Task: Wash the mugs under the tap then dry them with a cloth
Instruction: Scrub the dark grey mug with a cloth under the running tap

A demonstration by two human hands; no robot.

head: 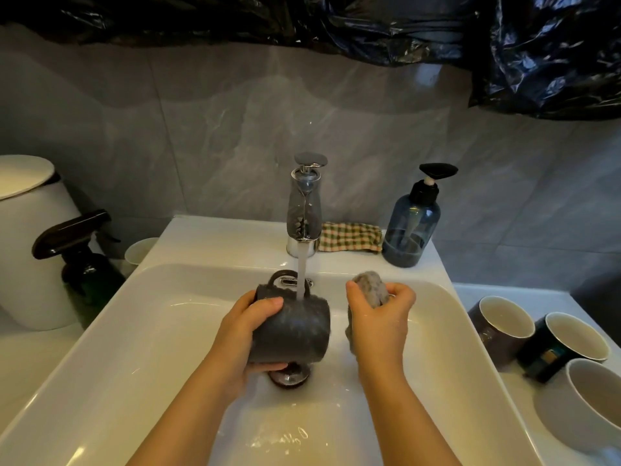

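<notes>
My left hand (pixel 248 334) grips a dark grey mug (pixel 295 327) over the white sink (pixel 141 331), bottom end towards the wall and handle up. Water from the chrome tap (pixel 304 210) streams onto the mug's side. My right hand (pixel 379 314) holds a grey sponge (pixel 369 284) just right of the mug, apart from it. A checked cloth (pixel 349 237) lies folded on the sink ledge behind the tap. Three more mugs lie on their sides on the counter at right: a purple one (pixel 497 324), a dark one (pixel 564 348) and a grey one (pixel 584 405).
A blue soap pump bottle (pixel 411 223) stands on the ledge right of the cloth. At left are a dark spray bottle (pixel 80 260), a white cup (pixel 141 252) and a white toilet cistern (pixel 30 237). The drain plug (pixel 289 376) sits under the mug. Black plastic sheeting (pixel 537 55) hangs above.
</notes>
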